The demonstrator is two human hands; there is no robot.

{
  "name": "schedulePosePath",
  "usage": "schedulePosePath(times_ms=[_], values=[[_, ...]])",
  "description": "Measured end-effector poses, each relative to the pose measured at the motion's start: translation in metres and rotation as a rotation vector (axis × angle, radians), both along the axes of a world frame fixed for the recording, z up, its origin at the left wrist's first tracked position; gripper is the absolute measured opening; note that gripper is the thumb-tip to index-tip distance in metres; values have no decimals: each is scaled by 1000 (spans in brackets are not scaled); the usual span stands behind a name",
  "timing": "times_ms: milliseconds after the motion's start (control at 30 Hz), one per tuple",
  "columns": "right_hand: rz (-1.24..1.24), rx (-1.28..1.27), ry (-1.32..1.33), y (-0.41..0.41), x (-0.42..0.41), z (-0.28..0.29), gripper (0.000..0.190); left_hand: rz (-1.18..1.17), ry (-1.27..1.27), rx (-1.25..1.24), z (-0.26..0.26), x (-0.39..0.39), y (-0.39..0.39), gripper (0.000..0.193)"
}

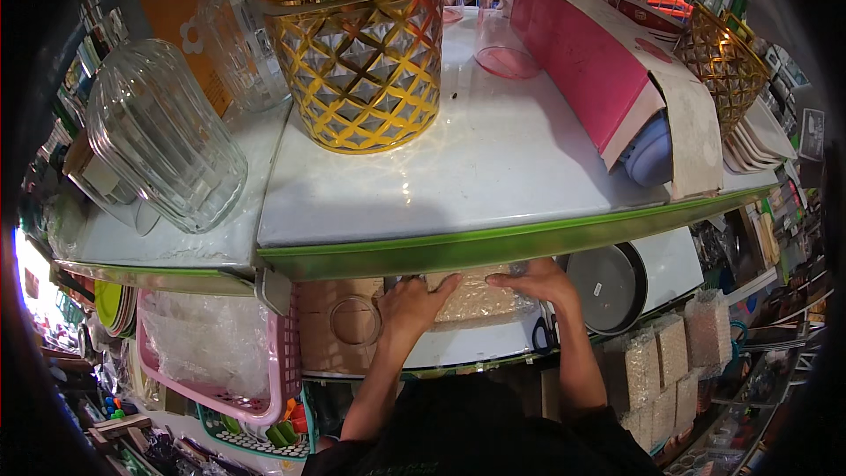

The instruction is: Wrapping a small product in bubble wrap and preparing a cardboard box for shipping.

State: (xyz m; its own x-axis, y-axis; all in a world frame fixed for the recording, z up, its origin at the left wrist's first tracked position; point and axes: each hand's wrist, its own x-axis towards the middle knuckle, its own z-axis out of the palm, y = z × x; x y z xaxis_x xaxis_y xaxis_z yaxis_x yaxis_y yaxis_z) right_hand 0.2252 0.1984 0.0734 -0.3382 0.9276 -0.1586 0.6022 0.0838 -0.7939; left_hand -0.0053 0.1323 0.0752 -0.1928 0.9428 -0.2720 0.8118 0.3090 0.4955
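Note:
A package in clear bubble wrap lies on the lower white shelf, its far part hidden under the upper shelf. At its left edge rests my left hand, with the thumb stretched over the wrap. My right hand is at the package's right side, thumb on top and the other fingers partly hidden by the shelf edge. Left of my left hand, a roll of clear tape lies on brown cardboard. Scissors with dark handles lie beside my right wrist.
Above the hands runs the green edge of the upper shelf, which bears a gold-patterned jar and a glass jar. A pink basket stands left, a dark round pan right, and bubble-wrapped boxes at lower right.

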Motion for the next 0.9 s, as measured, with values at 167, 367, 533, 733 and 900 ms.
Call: schedulePosePath(times_ms=[167,367,533,733,900], values=[[116,42,-78,3,-11,18,83,-19,12,-22,3,-2,-1,87],[224,101,-45,24,-34,16,44,-58,43,-69,3,-4,1,92],[41,516,-149,43,-37,-29,38,-71,36,-77,9,-2,1,94],[82,542,-98,58,-46,-58,39,-73,30,-77,10,-2,1,94],[391,383,-347,76,-58,-47,37,-70,38,-66,9,0,-1,93]])
